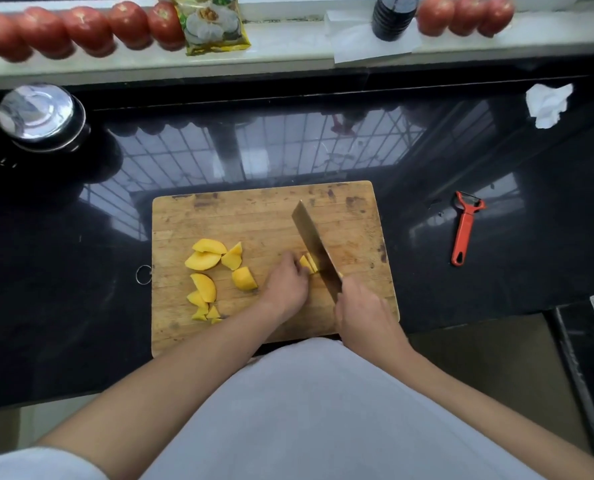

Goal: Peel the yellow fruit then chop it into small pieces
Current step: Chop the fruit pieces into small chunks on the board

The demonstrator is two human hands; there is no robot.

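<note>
A wooden cutting board (254, 216) lies on the black counter. Several peeled yellow fruit chunks (205, 259) are scattered over its left half. My left hand (286, 284) holds down a small yellow fruit piece (307, 263) near the board's middle, fingers curled on it. My right hand (364, 313) grips the handle of a cleaver (314, 244). The blade stands edge-down against the right side of the held piece, its tip pointing away from me. The handle is hidden inside my fist.
A red peeler (464, 230) lies on the counter right of the board. A steel lidded pot (40, 116) stands at the far left, a crumpled tissue (548, 103) at the far right. Tomatoes (80, 31), a food packet (210, 24) and a dark bottle (392, 17) line the sill.
</note>
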